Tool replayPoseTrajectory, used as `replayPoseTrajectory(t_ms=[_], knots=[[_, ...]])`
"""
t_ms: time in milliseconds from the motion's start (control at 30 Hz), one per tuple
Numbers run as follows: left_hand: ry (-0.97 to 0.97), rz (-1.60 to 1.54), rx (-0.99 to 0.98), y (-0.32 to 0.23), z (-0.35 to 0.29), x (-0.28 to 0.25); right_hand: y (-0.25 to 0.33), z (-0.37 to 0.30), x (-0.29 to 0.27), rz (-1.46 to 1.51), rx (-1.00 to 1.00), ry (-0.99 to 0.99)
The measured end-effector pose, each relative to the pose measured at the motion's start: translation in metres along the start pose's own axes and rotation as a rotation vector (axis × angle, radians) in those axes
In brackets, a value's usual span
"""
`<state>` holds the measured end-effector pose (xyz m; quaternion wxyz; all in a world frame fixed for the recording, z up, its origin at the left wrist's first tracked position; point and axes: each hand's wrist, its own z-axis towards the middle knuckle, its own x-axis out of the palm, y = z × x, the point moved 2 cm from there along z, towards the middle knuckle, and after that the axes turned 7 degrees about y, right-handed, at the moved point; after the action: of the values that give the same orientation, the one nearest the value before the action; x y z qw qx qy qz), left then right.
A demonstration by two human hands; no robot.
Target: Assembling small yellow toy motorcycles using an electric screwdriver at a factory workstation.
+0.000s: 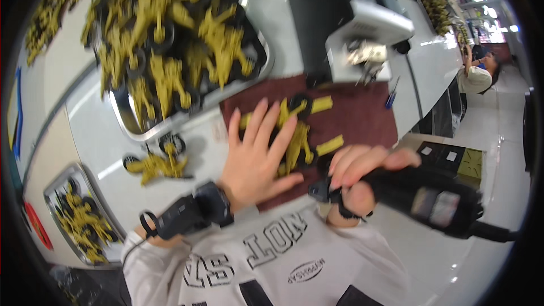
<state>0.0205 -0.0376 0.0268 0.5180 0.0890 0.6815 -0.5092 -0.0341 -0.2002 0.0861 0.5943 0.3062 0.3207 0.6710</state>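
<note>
My left hand [255, 153] lies with its fingers spread over yellow toy motorcycles [297, 141] on a maroon cloth [368, 116]. Its fingertips rest on or just above one of them; the palm hides part of it. A black, corded electric screwdriver [430, 198] is gripped in my right hand [362, 173], to the right of the toys. The tool's working tip is hard to make out. Left of the cloth, another yellow toy motorcycle with black wheels [158, 161] lies on the white table.
Beyond my left hand, a metal tray [139, 133] holds a heap of yellow toys. A smaller tray [54, 190] with more stands at the left. A white and black machine [374, 22] stands behind the cloth, near a small blue-handled screwdriver [391, 97]. Another person [476, 76] sits at far right.
</note>
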Motion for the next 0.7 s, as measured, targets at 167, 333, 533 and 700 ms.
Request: replayPoseTrajectory(t_ms=[167,333,533,700], knots=[[-0.013,0.024,-0.040,-0.005,0.003,0.000,0.001,0.007,0.004,-0.022,0.055,-0.044],[-0.043,-0.007,-0.083,-0.016,0.010,-0.007,0.018,0.016,-0.040,0.089,-0.161,-0.192],[-0.199,-0.105,-0.103,-0.011,-0.036,-0.077,-0.004,0.028,-0.135,0.033,0.109,-0.770],[-0.994,0.102,-0.790,0.003,-0.179,-0.132,-0.045,0.016,-0.158,0.165,0.231,-0.835]])
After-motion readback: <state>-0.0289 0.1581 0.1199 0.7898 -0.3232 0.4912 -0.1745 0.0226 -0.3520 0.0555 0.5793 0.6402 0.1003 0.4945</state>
